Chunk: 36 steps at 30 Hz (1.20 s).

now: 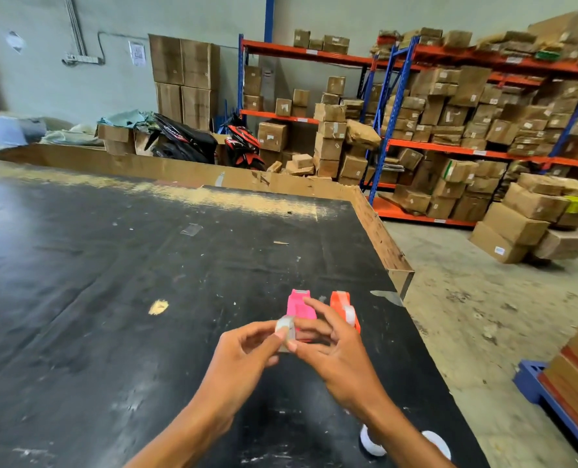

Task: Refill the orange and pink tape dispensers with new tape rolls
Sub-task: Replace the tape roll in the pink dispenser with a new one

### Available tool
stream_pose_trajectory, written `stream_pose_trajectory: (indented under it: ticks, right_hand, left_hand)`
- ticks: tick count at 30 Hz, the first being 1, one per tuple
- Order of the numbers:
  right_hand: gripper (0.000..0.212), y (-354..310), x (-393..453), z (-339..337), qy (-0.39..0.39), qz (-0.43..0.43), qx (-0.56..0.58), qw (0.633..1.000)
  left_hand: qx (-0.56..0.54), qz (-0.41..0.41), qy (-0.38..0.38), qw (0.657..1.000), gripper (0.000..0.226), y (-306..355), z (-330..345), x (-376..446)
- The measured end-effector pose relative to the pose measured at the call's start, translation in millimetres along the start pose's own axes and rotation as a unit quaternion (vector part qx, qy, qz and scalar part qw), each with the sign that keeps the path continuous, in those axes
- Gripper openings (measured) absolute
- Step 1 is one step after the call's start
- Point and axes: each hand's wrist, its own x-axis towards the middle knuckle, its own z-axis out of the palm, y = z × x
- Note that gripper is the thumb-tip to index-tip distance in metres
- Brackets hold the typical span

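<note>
Near the black bench's (145,265) right edge, the left hand (243,359) and right hand (341,352) are pinching a clear tape roll (285,329) over the pink plastic dispenser (299,307); the orange plastic dispenser (345,309) beside it already looks loaded. Next, seating the roll needs alignment.

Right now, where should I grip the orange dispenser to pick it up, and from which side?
Probably grip the orange dispenser across its flat sides near the far end, coming from above: it stands upright on the table, and the right hand covers its near end.
</note>
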Motion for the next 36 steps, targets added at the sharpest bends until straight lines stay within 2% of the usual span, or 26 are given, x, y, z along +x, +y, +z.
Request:
stream_pose_trajectory:
  ticks: [3,5,8,11,15,20,23,26,31,34,36]
  right_hand:
    - [0.058,-9.2,11.6,0.5,-0.011,0.015,0.014,1.0]
    - [0.047,-15.1,21.0,-3.7,-0.009,0.031,0.0,0.999]
    - [0.035,-19.6,33.0,-4.4,0.017,0.053,-0.021,0.998]
    - [0.037,-19.1,41.0,2.2,0.054,0.072,-0.053,0.995]
    - [0.031,-18.5,60.6,-0.7,0.1,0.083,-0.154,0.979]
    - [0.024,-10.4,91.7,-19.9,0.144,0.058,-0.268,0.951]
    - [0.022,7.5,103.0,-21.5,0.131,0.072,-0.322,0.935]
    - [0.018,28.6,107.7,-17.0,0.13,0.095,-0.333,0.929]
    - [0.021,40.5,109.7,-17.6,0.147,0.099,-0.345,0.922]
    - [0.022,37.6,113.3,-14.9,0.1,0.108,-0.392,0.908]
    - [0.023,36.7,115.1,-10.2,0.061,0.108,-0.458,0.88]
  left_hand:
    - [-0.042,-0.014,-0.05,0.998,0.02,7.8,-12.7,12.4]
    - [-0.018,-0.002,-0.07,0.997,0.021,11.5,-19.3,20.1]
    - [0.037,0.014,-0.06,0.997,0.024,10.7,-22.5,29.0]
    - [0.107,0.066,-0.033,0.992,0.026,7.6,-17.2,40.1]
    - [0.136,0.094,-0.04,0.985,0.035,-0.1,-4.3,64.1]
    - [0.241,0.067,-0.057,0.967,0.068,-20.9,0.1,107.5]
    - [0.297,0.049,-0.091,0.949,0.067,-37.2,-1.6,121.8]
    - [0.285,0.046,-0.124,0.949,0.055,-55.2,-3.3,127.1]
    - [0.317,0.05,-0.091,0.943,0.068,-75.0,-7.5,121.8]
    - [0.388,0.101,-0.105,0.91,0.061,-81.3,-7.9,114.9]
    - [0.394,0.11,-0.091,0.908,0.061,-84.0,-7.0,116.1]
